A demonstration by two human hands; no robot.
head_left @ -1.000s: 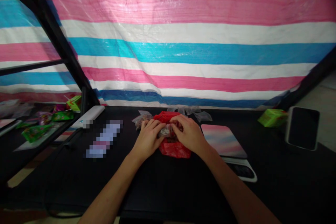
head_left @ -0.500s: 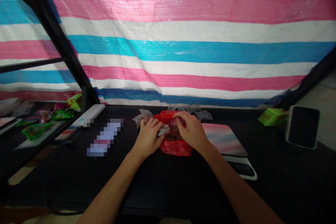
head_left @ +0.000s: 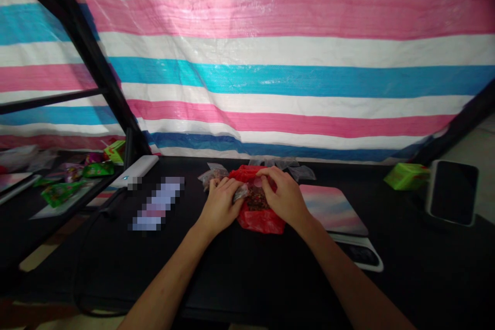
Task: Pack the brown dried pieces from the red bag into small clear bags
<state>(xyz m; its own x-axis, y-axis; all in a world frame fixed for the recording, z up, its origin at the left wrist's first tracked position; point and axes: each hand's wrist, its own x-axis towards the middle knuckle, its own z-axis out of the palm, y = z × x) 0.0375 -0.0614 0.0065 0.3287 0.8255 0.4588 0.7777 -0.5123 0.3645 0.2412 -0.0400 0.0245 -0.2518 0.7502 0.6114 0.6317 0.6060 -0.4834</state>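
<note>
A red plastic bag [head_left: 263, 221] lies open on the black table, with small reddish-brown dried bits [head_left: 257, 200] inside. My left hand [head_left: 221, 205] is at its left side, fingers curled round a small clear plastic bag [head_left: 240, 192] whose end sticks out by the thumb. Over the red bag's right side is my right hand [head_left: 286, 197], thumb and forefinger pinched together by a pinkish, see-through piece [head_left: 257, 182]; what they grip is too small to tell. Just behind my left fingers sits a filled clear bag [head_left: 211, 175].
Right of the hands a pastel-patterned plate [head_left: 334, 209] rests on a white scale [head_left: 371, 258]. Empty clear bags [head_left: 297, 169] lie behind. A green box [head_left: 406, 176] and a dark-screened device [head_left: 453, 193] stand far right. At left are a white power strip [head_left: 141, 170] and a pixelated item [head_left: 158, 205].
The view has shifted slightly, so everything sits a little lower and further right. Both hands stay at the red bag; my right fingers have moved only a little.
</note>
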